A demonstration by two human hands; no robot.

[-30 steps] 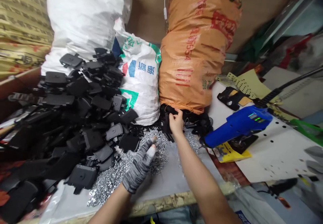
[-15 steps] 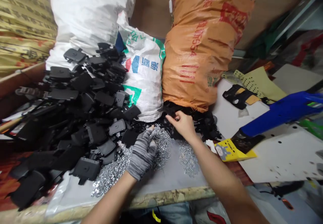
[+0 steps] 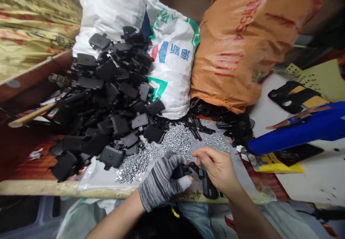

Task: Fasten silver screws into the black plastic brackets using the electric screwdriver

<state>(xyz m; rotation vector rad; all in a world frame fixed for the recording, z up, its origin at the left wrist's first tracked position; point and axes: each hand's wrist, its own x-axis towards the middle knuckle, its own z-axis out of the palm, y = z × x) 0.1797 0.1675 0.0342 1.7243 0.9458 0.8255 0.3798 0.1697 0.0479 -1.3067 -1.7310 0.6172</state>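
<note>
Inspection at this moment: I have both hands in view at the near edge of the table (image 3: 54, 188), with the work held low in front of the body.

The left grip (image 3: 161, 181), in a grey knit glove with bare fingertips, is closed around a black plastic part (image 3: 192, 170). The right grip (image 3: 218, 169) is bare and curled over the same part from the right, with its fingers (image 3: 201, 153) above it. I cannot tell whether the right grip is firmly closed or only resting there. The part sits between the two grips, and its lower end (image 3: 210, 192) points toward the table edge.

Directly beyond the grips, loose silver screws (image 3: 179, 138) lie heaped on a grey sheet (image 3: 188, 199), with a smaller heap of screws (image 3: 218, 142) beyond the right grip. Silver washers (image 3: 137, 169) are spread just left of the left grip. Further left, a large pile of black plastic housings (image 3: 107, 99) is banked against a white woven sack (image 3: 172, 55).

Ahead of the right grip, a dark heap of black parts (image 3: 237, 125) lies at the foot of an orange woven sack (image 3: 237, 45). To the right of the grip are a blue power tool (image 3: 304, 133) and a yellow card (image 3: 277, 167).
</note>
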